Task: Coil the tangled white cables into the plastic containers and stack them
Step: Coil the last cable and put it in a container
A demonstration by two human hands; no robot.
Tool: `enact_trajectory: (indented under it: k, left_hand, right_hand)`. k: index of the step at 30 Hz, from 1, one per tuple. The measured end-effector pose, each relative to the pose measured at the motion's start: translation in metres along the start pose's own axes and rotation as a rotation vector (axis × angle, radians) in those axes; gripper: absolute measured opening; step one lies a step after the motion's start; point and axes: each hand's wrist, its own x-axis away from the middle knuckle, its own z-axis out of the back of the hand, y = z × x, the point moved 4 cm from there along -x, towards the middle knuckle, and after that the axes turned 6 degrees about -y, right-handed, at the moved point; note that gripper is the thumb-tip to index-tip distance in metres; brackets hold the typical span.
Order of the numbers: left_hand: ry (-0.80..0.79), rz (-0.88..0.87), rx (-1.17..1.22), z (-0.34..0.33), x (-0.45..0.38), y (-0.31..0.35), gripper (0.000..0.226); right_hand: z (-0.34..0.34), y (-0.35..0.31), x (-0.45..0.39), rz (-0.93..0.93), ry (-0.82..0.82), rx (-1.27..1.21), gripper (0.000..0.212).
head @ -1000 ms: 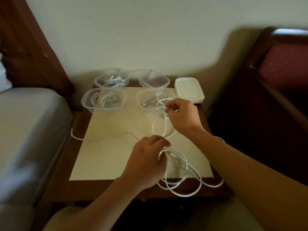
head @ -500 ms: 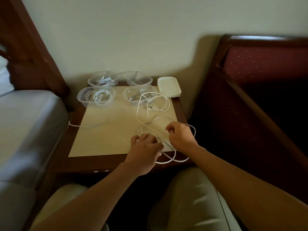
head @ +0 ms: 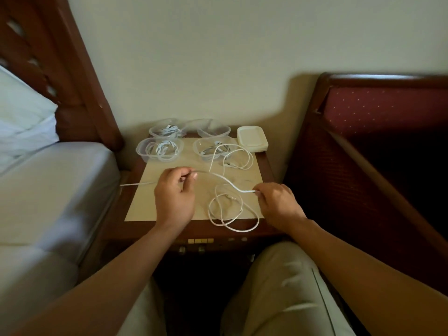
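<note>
A long white cable [head: 226, 181] stretches between my two hands above the bedside table [head: 244, 232]. My left hand [head: 174, 197] pinches it near the table's middle; my right hand [head: 278, 204] pinches it further right. Loose loops of cable [head: 228, 214] lie at the front edge, and more loops [head: 238, 161] trail toward the back. Several clear plastic containers stand at the back: the front left [head: 160, 150], back left [head: 167, 129] and front right [head: 212, 147] ones hold coiled cable. The back right one [head: 213, 128] looks empty.
A stack of white lids [head: 252, 141] sits at the table's back right corner. A bed [head: 48, 190] with a pillow [head: 21, 112] borders the left side, a dark wooden chair [head: 375, 141] the right. One cable end [head: 131, 184] hangs off the left edge.
My hands have moved apart and drawn a stretch of cable taut between them. The left hand went left and back. The camera view has pulled back and down.
</note>
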Motion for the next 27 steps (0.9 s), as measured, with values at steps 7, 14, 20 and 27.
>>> enact_trajectory:
  k: [7, 14, 20, 27]
  left_hand:
    - [-0.422, 0.079, -0.258, 0.017, 0.02, -0.015, 0.017]
    - [-0.501, 0.081, -0.057, 0.033, 0.035, -0.001, 0.06]
    - [-0.445, 0.091, 0.2, 0.044, 0.027, 0.014, 0.066]
    - [-0.48, 0.023, 0.058, 0.036, 0.037, 0.03, 0.061]
  right_hand:
    - [0.018, -0.025, 0.005, -0.256, 0.138, -0.429, 0.029]
    - [0.033, -0.076, 0.021, -0.104, 0.275, -0.103, 0.036]
    - [0.038, -0.096, 0.029, 0.009, 0.234, -0.005, 0.037]
    - [0.04, -0.109, 0.015, -0.055, 0.108, 0.023, 0.032]
